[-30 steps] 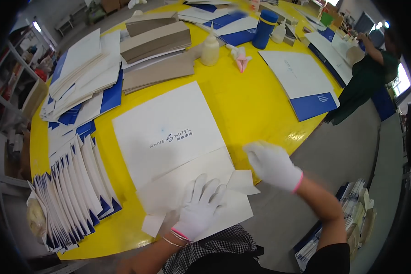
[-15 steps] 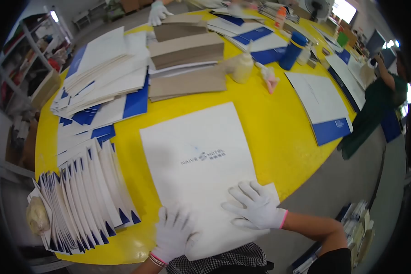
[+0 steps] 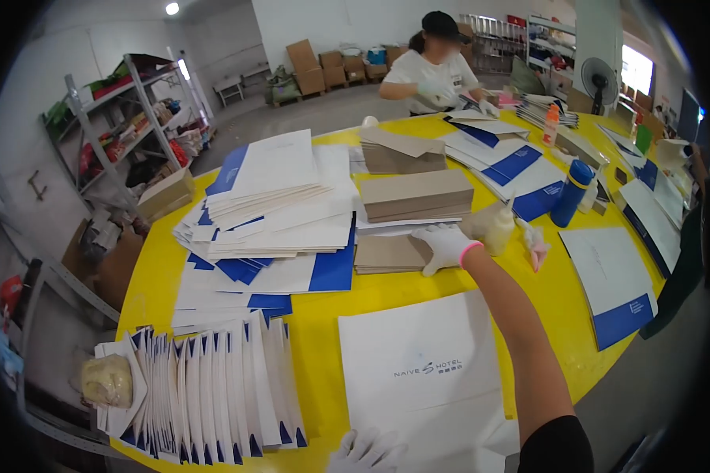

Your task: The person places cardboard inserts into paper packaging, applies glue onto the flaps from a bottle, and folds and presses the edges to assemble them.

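- Right hand (image 3: 446, 244), gloved, at the end of the outstretched arm: it lies over the right end of the near cardboard stack (image 3: 386, 256), fingers forward across the top and thumb toward the wearer. Whether it pinches a piece or merely rests there, one cannot tell.
- Left hand (image 3: 368, 451), gloved, at the lower edge of the view: the fingers are spread and extended over the lower part of the paper bag, grasping nothing that shows; the wrist is out of view.
- Paper bag (image 3: 426, 339): flat on the yellow table (image 3: 319, 339) in front of the wearer, its printed face up, with a pale flap projecting at the lower right.
- Cardboard: the near stack sits beyond the bag, with a taller cardboard stack (image 3: 414, 197) behind it; a glue bottle (image 3: 497, 231) stands just right of the hand.
- Left side: a row of folded bags (image 3: 229, 386) stands nearest the wearer, with a pile of white and blue paper (image 3: 272, 229) behind.
- Step in hand, as judged: fetching cardboard while the bag lies ready.
- Next move, as judged: it calls for separating one piece from the stack by its edge, without dragging its neighbours or knocking the bottle.
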A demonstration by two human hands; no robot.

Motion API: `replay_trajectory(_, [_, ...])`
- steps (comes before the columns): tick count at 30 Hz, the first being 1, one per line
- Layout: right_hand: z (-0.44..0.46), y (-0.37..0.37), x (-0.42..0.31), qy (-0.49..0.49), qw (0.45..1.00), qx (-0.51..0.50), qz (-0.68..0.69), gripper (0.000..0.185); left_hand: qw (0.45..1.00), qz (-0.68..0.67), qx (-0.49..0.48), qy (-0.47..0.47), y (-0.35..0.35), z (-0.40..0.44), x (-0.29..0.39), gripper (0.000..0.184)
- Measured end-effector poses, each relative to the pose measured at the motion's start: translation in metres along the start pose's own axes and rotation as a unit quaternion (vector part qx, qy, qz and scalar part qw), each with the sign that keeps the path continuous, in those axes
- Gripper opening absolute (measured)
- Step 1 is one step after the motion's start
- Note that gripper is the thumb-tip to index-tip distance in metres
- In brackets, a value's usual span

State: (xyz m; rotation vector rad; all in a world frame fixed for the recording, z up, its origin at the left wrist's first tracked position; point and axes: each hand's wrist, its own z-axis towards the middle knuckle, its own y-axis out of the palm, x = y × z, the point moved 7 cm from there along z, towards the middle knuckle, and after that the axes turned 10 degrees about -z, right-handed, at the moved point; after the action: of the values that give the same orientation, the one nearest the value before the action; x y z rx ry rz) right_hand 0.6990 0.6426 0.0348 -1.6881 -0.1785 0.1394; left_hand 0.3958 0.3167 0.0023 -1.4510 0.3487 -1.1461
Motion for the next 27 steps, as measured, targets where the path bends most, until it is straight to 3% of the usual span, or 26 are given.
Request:
replay_trajectory(2, [-0.003,-0.004,-0.002,0.0,1.0,-0.012,0.011,0.1,1.0,-0.009,0.001,0.006,-0.002,0.001,0.004,0.047])
replay_trajectory(4, [-0.009,-0.016,0.004,0.018,0.998,0.049,0.048,0.1,1.0,-0.005,0.0,0.003,0.001,0.001,0.004,0.048])
replay_trajectory(8, [-0.021,-0.026,0.005,0.049,0.994,0.074,0.064,0.094,1.0,-0.006,-0.015,-0.007,0.002,0.0,0.003,0.048])
replay_trajectory(14, [-0.064,-0.068,-0.001,0.03,0.98,0.177,0.085,0.087,0.999,0.032,0.005,0.009,0.008,-0.003,0.002,0.048])
replay_trajectory(19, [-0.075,-0.073,0.005,0.053,0.966,0.199,0.158,0.086,0.998,0.037,0.021,0.044,-0.006,0.005,0.007,0.047])
replay_trajectory(23, [-0.169,-0.111,-0.074,-0.148,0.927,0.271,0.212,0.077,0.998,0.009,0.034,0.058,0.005,-0.001,-0.005,0.044])
replay_trajectory(25, [-0.24,-0.087,-0.129,-0.213,0.958,0.172,0.078,0.075,0.998,0.017,0.031,0.055,-0.004,0.001,0.0,0.044])
replay_trajectory(27, [-0.307,-0.056,-0.171,-0.246,0.965,0.083,0.028,0.073,0.992,-0.093,0.067,0.059,-0.01,-0.002,-0.007,0.044])
